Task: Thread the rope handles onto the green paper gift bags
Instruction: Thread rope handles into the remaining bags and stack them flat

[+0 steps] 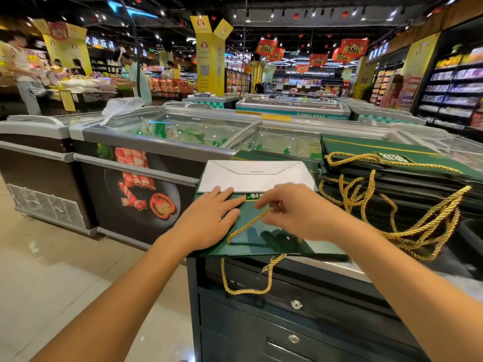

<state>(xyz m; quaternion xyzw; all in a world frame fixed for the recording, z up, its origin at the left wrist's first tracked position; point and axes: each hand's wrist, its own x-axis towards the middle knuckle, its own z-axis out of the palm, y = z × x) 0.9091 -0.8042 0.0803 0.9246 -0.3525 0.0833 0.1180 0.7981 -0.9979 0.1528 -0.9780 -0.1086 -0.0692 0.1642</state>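
A flat green paper gift bag point(264, 237) lies on a dark cabinet top, its white folded bottom point(254, 176) facing away from me. My left hand point(211, 218) presses flat on the bag's left half with straight fingers. My right hand point(295, 210) pinches a gold rope handle point(248, 224) near its upper end, above the bag's middle. A second gold rope loop point(245, 283) hangs from the bag's near edge over the cabinet front.
A stack of finished green bags point(407, 168) with tangled gold handles point(418, 223) sits at the right. The dark cabinet point(274, 322) has drawers below. Glass-topped freezers point(167, 129) stand behind and left. Shoppers stand far left.
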